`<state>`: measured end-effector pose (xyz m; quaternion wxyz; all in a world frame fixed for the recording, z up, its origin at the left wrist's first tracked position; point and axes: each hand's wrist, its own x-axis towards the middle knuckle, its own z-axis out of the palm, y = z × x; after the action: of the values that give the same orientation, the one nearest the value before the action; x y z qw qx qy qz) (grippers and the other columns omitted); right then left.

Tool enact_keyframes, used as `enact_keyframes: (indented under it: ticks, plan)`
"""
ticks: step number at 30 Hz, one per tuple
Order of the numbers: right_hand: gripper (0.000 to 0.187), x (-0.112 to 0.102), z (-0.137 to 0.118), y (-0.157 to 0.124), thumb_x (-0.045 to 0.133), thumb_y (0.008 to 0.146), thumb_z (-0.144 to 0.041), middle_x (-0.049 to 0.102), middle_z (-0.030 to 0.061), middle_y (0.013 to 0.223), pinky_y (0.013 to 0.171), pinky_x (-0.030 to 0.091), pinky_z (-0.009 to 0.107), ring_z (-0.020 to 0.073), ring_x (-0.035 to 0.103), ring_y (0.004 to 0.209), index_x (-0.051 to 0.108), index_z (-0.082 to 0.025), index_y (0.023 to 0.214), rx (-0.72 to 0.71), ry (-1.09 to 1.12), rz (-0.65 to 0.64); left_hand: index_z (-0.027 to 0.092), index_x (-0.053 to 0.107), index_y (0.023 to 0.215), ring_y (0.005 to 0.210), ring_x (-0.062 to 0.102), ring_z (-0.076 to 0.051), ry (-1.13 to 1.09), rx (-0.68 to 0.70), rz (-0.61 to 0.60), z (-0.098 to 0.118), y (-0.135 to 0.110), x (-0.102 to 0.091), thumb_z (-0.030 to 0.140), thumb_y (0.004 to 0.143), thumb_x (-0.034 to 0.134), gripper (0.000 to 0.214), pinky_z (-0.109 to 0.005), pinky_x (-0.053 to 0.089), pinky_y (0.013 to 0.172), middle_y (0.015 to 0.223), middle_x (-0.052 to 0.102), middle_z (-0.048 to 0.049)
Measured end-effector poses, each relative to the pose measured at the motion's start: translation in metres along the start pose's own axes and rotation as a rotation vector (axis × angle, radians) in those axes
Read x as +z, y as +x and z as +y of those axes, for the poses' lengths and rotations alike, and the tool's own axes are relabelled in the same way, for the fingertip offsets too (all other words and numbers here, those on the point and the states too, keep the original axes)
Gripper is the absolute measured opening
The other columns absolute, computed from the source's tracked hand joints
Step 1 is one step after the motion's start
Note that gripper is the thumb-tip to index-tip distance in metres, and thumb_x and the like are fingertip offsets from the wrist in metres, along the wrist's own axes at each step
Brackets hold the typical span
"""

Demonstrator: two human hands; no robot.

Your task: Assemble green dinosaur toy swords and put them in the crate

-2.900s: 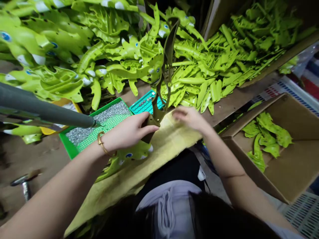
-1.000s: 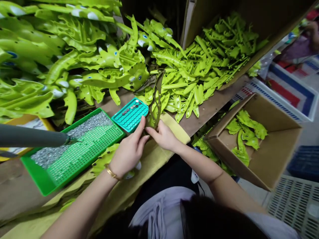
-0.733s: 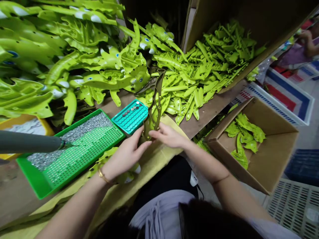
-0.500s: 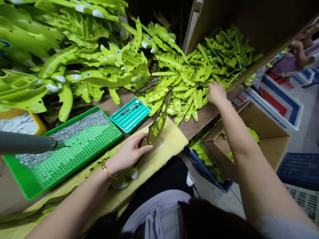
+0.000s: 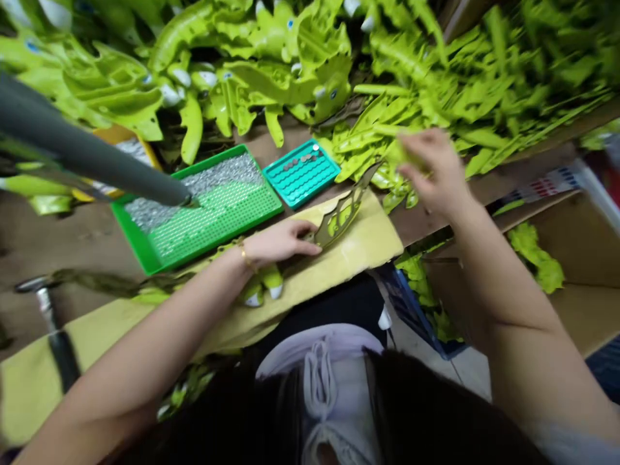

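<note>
My left hand (image 5: 281,242) lies on a yellow cloth pad (image 5: 372,239), its fingertips against the lower end of a slotted olive plastic piece (image 5: 341,213). That piece lies flat and tilted across the pad. My right hand (image 5: 431,171) is blurred and reaches into a heap of lime-green plastic toy parts (image 5: 484,97), with a part against its fingers. A lime-green dinosaur head with a blue eye (image 5: 334,90) lies just left of that heap. A small green part with white tips (image 5: 264,287) lies below my left wrist.
A green tray of silver studs (image 5: 184,258) and a teal tray with several studs (image 5: 303,177) stand beyond the pad. A grey tubular tool (image 5: 82,148) reaches over the green tray. A hammer (image 5: 46,303) lies at left; a cardboard box (image 5: 581,316) stands at right.
My right hand has let go of the olive piece and moved right into the lime-green heap. The olive piece now lies on the pad under my left fingertips. The view has tilted.
</note>
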<state>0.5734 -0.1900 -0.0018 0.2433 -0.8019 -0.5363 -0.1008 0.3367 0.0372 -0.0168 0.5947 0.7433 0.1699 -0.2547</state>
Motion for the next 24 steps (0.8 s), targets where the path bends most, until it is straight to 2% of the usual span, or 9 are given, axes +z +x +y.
enact_keyframes:
  ticks: [2,3,6,9,14,22,24]
  plan:
    - [0.049,0.029,-0.046,-0.008,0.05,0.092,-0.051,0.064,0.0109,0.113,0.091,0.047,0.047,0.0254,0.056,0.108,0.056,-0.025,0.133,-0.192,0.163,-0.267,0.017,0.071,0.088,0.072,0.057,-0.016,-0.141,-0.032,0.026,-0.005,0.006,0.003,0.057,0.066,0.072,0.045,-0.027,0.042,0.066,0.084,0.068,-0.0025]
    - [0.047,0.042,-0.063,-0.012,0.053,0.091,-0.05,0.065,0.0107,0.113,0.091,0.046,0.047,0.0258,0.056,0.107,0.059,-0.025,0.13,-0.259,0.209,-0.335,0.017,0.071,0.087,0.069,0.055,-0.015,-0.196,-0.038,0.059,-0.007,0.008,0.004,0.061,0.067,0.07,0.048,-0.027,0.041,0.064,0.082,0.067,-0.0029]
    - [0.037,0.065,-0.092,-0.022,0.058,0.089,-0.044,0.068,0.009,0.111,0.1,0.038,0.051,0.0257,0.055,0.107,0.065,-0.025,0.12,-0.339,0.208,-0.357,0.014,0.071,0.082,0.06,0.046,-0.012,-0.226,-0.013,0.17,-0.015,0.011,0.007,0.07,0.071,0.064,0.057,-0.026,0.033,0.057,0.07,0.061,-0.0017]
    - [0.031,0.071,-0.096,-0.022,0.059,0.089,-0.042,0.068,0.0051,0.11,0.108,0.03,0.052,0.0242,0.053,0.108,0.067,-0.028,0.115,-0.347,0.184,-0.347,0.013,0.072,0.08,0.056,0.04,-0.01,-0.133,0.029,0.139,-0.017,0.011,0.005,0.068,0.073,0.064,0.056,-0.026,0.029,0.055,0.061,0.054,0.0009]
    - [0.033,0.069,-0.094,-0.02,0.058,0.089,-0.044,0.067,0.0052,0.11,0.107,0.031,0.052,0.024,0.052,0.109,0.067,-0.029,0.117,-0.325,0.237,-0.381,0.014,0.075,0.086,0.069,0.054,-0.014,-0.111,0.109,0.008,-0.014,0.008,0.001,0.054,0.069,0.075,0.044,-0.028,0.039,0.066,0.075,0.065,-0.0019]
    - [0.036,0.079,-0.092,-0.024,0.057,0.09,-0.044,0.066,0.0056,0.111,0.108,0.031,0.053,0.0233,0.052,0.108,0.065,-0.029,0.122,-0.331,0.296,-0.364,0.013,0.074,0.087,0.073,0.057,-0.013,-0.141,0.094,-0.05,-0.015,0.011,0.001,0.047,0.07,0.076,0.039,-0.028,0.043,0.074,0.078,0.067,-0.0011]
    - [0.034,0.078,-0.097,-0.026,0.056,0.09,-0.043,0.066,0.0058,0.109,0.108,0.033,0.053,0.0231,0.053,0.108,0.066,-0.028,0.119,-0.328,0.285,-0.357,0.011,0.073,0.089,0.074,0.058,-0.014,-0.129,0.09,-0.021,-0.014,0.012,0.004,0.044,0.066,0.078,0.041,-0.028,0.043,0.074,0.079,0.068,-0.0022]
